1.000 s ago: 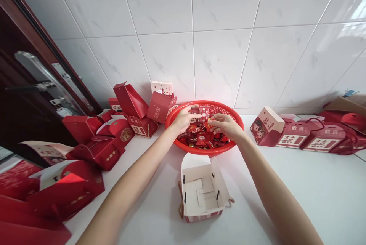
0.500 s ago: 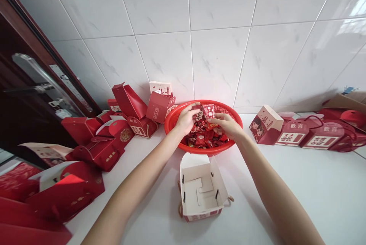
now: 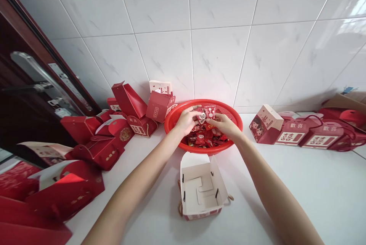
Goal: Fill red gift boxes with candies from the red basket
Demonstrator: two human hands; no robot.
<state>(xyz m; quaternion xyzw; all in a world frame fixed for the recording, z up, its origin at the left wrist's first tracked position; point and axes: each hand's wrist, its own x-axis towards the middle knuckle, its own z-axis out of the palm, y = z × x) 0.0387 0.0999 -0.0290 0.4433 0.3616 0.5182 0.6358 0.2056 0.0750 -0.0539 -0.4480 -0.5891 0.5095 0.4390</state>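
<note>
Over a red plastic basket (image 3: 236,120) holding many wrapped candies (image 3: 200,138), both hands hold red-and-white candy packets. My left hand (image 3: 187,120) pinches a dark red candy packet with a white patch (image 3: 201,117) between thumb and fingers. Beside it, my right hand (image 3: 225,125) grips another red candy packet with white print (image 3: 211,112). The two packets are side by side and seem to touch. In front of the basket stands an open gift box (image 3: 201,188), white inside, with nothing in it and rope handles at its sides.
Open red gift boxes (image 3: 100,149) crowd the left side beside a dark door with a metal handle (image 3: 37,69). Closed boxes (image 3: 291,132) line the right by the tiled wall (image 3: 220,58). A cardboard carton (image 3: 345,102) stands at the far right.
The packet in my left hand has turned so its white patch faces the camera. Both hands stay over the basket, and the open box has not moved.
</note>
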